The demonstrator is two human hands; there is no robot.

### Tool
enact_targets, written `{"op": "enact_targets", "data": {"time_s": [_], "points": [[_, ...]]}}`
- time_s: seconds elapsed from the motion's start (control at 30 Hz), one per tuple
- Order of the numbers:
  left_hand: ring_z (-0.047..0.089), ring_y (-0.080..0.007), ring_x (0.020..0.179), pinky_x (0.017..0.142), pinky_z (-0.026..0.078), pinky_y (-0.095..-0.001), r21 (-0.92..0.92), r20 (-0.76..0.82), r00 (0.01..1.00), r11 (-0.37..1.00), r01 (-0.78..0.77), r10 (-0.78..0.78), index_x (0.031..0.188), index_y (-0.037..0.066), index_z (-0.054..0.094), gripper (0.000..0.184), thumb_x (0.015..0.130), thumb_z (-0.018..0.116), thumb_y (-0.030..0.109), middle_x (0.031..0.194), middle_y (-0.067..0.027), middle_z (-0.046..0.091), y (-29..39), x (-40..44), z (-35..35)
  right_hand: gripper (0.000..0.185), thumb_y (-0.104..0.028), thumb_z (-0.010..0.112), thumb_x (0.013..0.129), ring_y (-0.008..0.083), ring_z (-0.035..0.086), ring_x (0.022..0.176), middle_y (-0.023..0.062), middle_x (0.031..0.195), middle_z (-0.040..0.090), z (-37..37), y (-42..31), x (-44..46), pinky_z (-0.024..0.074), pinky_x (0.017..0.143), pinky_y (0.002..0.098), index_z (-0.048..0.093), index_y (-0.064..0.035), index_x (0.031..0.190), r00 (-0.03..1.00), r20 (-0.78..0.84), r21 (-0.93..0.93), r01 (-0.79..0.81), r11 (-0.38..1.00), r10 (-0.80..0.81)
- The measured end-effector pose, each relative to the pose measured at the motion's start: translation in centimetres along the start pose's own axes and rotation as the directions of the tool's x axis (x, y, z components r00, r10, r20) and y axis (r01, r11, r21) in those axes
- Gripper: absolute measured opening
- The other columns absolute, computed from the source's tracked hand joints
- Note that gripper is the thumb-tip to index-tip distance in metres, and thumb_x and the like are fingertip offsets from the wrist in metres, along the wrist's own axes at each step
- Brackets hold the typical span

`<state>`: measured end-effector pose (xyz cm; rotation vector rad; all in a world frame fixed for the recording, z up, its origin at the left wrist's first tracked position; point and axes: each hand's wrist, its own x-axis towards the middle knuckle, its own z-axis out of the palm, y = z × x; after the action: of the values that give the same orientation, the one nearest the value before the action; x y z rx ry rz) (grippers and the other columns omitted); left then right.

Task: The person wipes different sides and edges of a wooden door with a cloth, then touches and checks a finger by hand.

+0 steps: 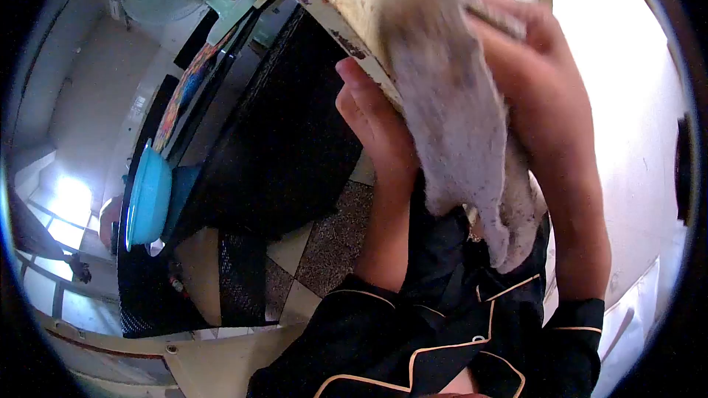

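Glare burns at lower left; the white surface at right nearly washes out. Between them, dim, grainy shadow. The cloth blurs at its upper end; fisheye edges curve into black.

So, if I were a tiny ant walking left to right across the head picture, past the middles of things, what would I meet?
Blue basin → left hand → grey cloth → right hand → bright white surface.
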<state>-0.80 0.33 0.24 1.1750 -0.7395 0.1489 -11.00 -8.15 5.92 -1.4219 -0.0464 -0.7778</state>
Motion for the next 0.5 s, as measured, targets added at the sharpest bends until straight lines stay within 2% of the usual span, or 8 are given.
{"op": "enact_targets", "data": {"time_s": [0.07,0.13,0.17,0.27,0.37,0.43,0.5], "points": [[0.058,-0.0199,0.093,0.085,0.045,-0.0355,-0.108,-0.075,0.997,0.994,-0.032,0.024,0.111,-0.010,0.056,0.072,0.099,0.026,0.055,0.103,-0.0155,0.063,0.1,0.4,0.9,0.025,-0.020,0.065,0.086,0.0093,0.061,0.073,0.0047,0.083,0.067,-1.8,2.9,-0.7,0.0469,0.065,0.0212,0.068,0.0009,0.099,0.990,-0.010,0.031,-0.142,0.989,0.142],[0.058,-0.0205,0.093,0.085,0.045,-0.0360,-0.150,-0.132,0.987,0.982,-0.114,0.094,0.111,-0.012,0.055,0.074,0.100,0.024,0.054,0.103,-0.0159,0.062,0.0,1.0,1.7,0.032,-0.032,0.065,0.087,0.0054,0.055,0.058,0.0004,0.065,0.063,-1.4,5.0,-1.1,0.0421,0.053,0.0209,0.072,-0.0011,0.087,0.991,-0.125,0.039,-0.038,0.999,0.042],[0.058,-0.0204,0.093,0.084,0.045,-0.0361,-0.134,-0.130,0.988,0.986,-0.104,0.087,0.110,-0.012,0.055,0.074,0.100,0.023,0.054,0.102,-0.0157,0.063,0.0,1.0,1.5,0.032,-0.032,0.065,0.087,0.0054,0.055,0.058,0.0004,0.065,0.063,-0.9,3.9,-0.5,0.0421,0.053,0.0209,0.072,-0.0011,0.087,0.990,-0.132,0.040,-0.044,0.998,0.049],[0.058,-0.0192,0.085,0.080,0.047,-0.0361,-0.132,-0.073,0.996,0.989,-0.066,0.057,0.106,-0.011,0.057,0.076,0.098,0.025,0.057,0.096,-0.0156,0.063,-0.6,1.1,0.7,0.025,-0.021,0.065,0.086,0.0068,0.059,0.072,0.0049,0.082,0.066,-0.8,0.7,1.0,0.0457,0.064,0.0212,0.069,0.0001,0.097,0.998,-0.063,-0.069,-0.007,0.998,0.003],[0.058,-0.0194,0.083,0.077,0.047,-0.0361,-0.103,-0.084,0.992,0.989,-0.102,0.094,0.104,-0.012,0.058,0.075,0.098,0.026,0.056,0.097,-0.0165,0.063,-0.1,0.8,0.7,0.024,-0.021,0.065,0.086,0.0051,0.057,0.068,0.0040,0.080,0.066,-0.7,1.0,0.5,0.0445,0.062,0.0196,0.069,-0.0004,0.098,0.994,-0.102,-0.144,0.026,0.989,-0.041],[0.058,-0.0197,0.083,0.076,0.047,-0.0359,-0.111,-0.104,0.988,0.985,-0.129,0.118,0.103,-0.013,0.057,0.074,0.099,0.028,0.055,0.099,-0.0173,0.063,-0.1,1.0,1.3,0.026,-0.020,0.066,0.086,0.0051,0.058,0.065,0.0036,0.079,0.067,-2.0,3.6,-0.7,0.0447,0.060,0.0184,0.068,0.0013,0.100,0.990,0.096,0.002,-0.107,0.994,0.106],[0.059,-0.0197,0.084,0.076,0.047,-0.0354,-0.141,-0.102,0.990,0.983,-0.114,0.100,0.104,-0.013,0.057,0.073,0.099,0.028,0.053,0.100,-0.0179,0.063,-0.2,0.9,1.3,0.026,-0.020,0.066,0.086,0.0047,0.058,0.062,0.0035,0.080,0.067,-1.4,2.9,0.0,0.0444,0.057,0.0178,0.067,0.0019,0.101,0.992,0.069,-0.013,-0.107,0.994,0.108]]}}
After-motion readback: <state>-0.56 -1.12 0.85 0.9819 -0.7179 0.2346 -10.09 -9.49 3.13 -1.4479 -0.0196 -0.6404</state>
